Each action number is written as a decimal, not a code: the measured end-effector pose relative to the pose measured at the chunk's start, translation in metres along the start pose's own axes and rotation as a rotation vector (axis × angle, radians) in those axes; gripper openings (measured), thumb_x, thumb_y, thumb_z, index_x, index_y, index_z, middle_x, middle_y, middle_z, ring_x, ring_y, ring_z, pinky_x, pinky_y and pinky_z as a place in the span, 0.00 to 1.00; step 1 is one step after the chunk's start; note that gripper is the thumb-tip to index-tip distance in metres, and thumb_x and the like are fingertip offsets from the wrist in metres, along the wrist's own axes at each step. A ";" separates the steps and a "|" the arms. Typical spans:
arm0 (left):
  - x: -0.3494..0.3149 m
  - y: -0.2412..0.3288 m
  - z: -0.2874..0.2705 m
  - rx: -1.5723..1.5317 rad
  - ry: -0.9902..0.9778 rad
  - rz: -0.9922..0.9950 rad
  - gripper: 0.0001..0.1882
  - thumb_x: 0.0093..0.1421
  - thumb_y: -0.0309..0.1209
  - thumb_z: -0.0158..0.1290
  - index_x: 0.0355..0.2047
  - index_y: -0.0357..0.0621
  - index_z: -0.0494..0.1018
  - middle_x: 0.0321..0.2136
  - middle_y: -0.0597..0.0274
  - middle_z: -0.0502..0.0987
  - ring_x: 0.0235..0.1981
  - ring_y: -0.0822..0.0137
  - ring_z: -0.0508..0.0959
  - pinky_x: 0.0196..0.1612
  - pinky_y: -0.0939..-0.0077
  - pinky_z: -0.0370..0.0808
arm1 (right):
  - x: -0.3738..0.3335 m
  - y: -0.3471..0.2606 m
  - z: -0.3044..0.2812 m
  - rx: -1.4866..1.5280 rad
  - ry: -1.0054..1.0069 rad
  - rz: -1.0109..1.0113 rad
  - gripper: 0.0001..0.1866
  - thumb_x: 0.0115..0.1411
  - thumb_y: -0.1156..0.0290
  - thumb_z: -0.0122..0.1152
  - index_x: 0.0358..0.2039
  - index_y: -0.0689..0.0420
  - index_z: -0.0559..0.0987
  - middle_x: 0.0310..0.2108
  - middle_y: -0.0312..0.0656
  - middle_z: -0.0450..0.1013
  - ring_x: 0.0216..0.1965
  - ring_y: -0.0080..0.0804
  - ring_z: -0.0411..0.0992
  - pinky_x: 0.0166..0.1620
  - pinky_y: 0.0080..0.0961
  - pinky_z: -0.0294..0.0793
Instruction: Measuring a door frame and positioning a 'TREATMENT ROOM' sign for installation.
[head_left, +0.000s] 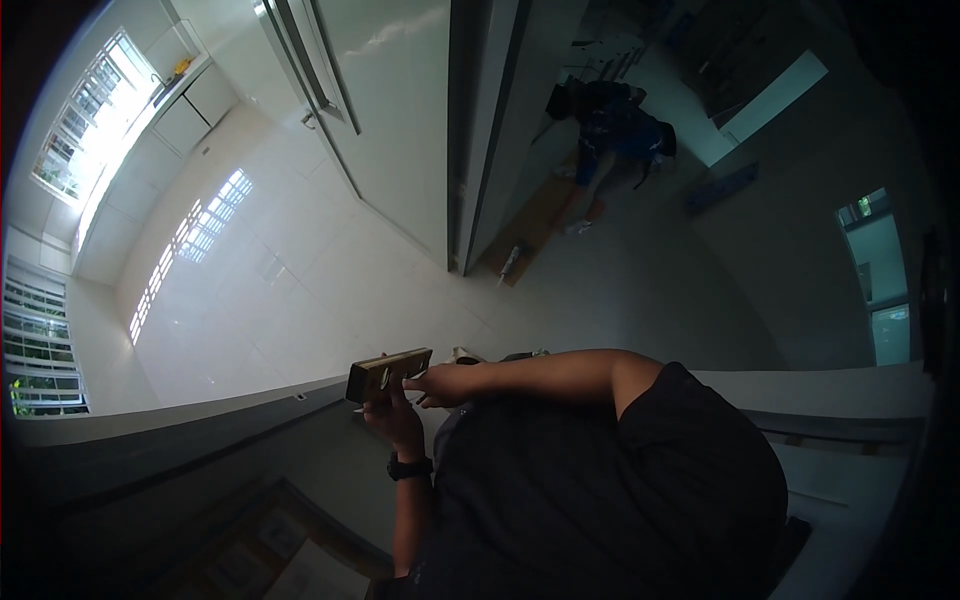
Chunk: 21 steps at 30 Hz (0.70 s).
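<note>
A long rectangular block (392, 374), brass-coloured with a dark end and slots or holes along its face, is held up in front of my body at waist height. It looks like a lock body or a length of wood, but which one I cannot tell. Supporting it from below is my left hand (393, 415), fingers wrapped round it, with a black watch (409, 467) on the wrist. My right hand (437, 386) reaches across from the right and grips the block's right end, a fingertip pressed on its face. Its other fingers are partly hidden.
A pale door (390, 120) stands ahead, beside a dark upright frame (478, 160). Beyond it, a person (612, 130) bends over an orange-brown board (540, 230) with a white tube (510, 262) on it. Sunlit tiles (240, 290) and a counter (165, 130) are at left.
</note>
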<state>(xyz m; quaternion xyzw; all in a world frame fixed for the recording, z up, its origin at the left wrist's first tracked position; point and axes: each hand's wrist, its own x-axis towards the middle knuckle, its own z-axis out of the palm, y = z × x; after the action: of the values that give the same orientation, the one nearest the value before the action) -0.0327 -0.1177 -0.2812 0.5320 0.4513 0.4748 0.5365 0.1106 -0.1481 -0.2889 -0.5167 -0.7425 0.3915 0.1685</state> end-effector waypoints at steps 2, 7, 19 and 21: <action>-0.004 -0.006 -0.001 -0.024 0.008 0.004 0.16 0.64 0.29 0.57 0.51 0.33 0.74 0.45 0.57 0.81 0.40 0.73 0.78 0.42 0.76 0.74 | 0.006 0.003 0.009 0.044 -0.078 0.058 0.31 0.60 0.63 0.62 0.62 0.57 0.64 0.39 0.56 0.77 0.43 0.55 0.76 0.49 0.45 0.74; -0.008 0.000 0.003 -0.069 -0.012 -0.051 0.14 0.65 0.28 0.56 0.48 0.33 0.74 0.43 0.58 0.81 0.40 0.73 0.79 0.43 0.77 0.75 | 0.016 0.015 0.038 0.045 -0.052 0.081 0.19 0.59 0.65 0.60 0.49 0.61 0.74 0.36 0.55 0.78 0.43 0.57 0.76 0.53 0.47 0.72; -0.004 0.010 0.006 0.239 0.012 0.221 0.14 0.56 0.22 0.62 0.43 0.37 0.78 0.43 0.53 0.83 0.39 0.60 0.82 0.42 0.68 0.76 | 0.021 0.055 0.084 -0.010 0.121 -0.064 0.12 0.56 0.65 0.55 0.34 0.60 0.78 0.28 0.55 0.76 0.35 0.55 0.77 0.40 0.48 0.76; 0.002 0.035 0.005 0.303 -0.001 0.292 0.13 0.56 0.22 0.62 0.43 0.37 0.78 0.43 0.54 0.83 0.40 0.59 0.82 0.44 0.68 0.76 | 0.019 0.066 0.084 -0.005 0.162 -0.108 0.12 0.57 0.63 0.54 0.33 0.59 0.77 0.28 0.54 0.76 0.35 0.55 0.77 0.40 0.49 0.76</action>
<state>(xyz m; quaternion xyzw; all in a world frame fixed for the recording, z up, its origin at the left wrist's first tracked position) -0.0290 -0.1173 -0.2456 0.6667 0.4354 0.4737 0.3763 0.0895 -0.1546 -0.3958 -0.5063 -0.7543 0.3370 0.2474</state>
